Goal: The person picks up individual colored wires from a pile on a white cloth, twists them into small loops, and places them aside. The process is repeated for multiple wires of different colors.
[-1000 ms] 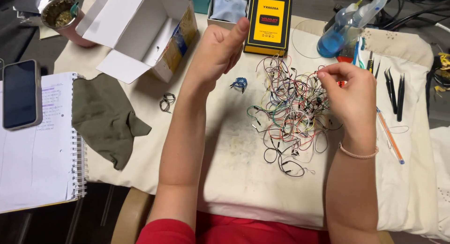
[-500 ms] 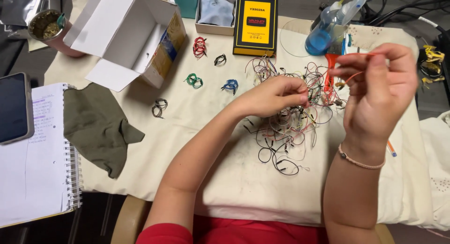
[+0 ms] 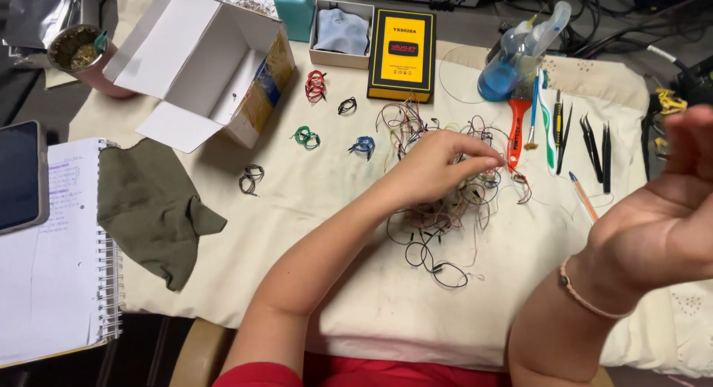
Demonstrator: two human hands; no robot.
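Right hand (image 3: 668, 209) has lifted clear — fingers loosely spread, apparently empty. Left hand (image 3: 431, 171), nearer, pinches strands atop the wire tangle (image 3: 445, 201) directly beneath it.

Left hand (image 3: 431, 171): a second ago you held it raised near the yellow box (image 3: 402, 53); it has since come down onto the tangle of thin wires (image 3: 445, 201), fingers pinching into the strands.

Right hand (image 3: 668, 209): earlier it pinched wires at the tangle's right edge, then lifted; it now hangs well clear to the right, raised, blurred, its grip unreadable.

Coiled wire bundles (image 3: 316, 86): newly in view.
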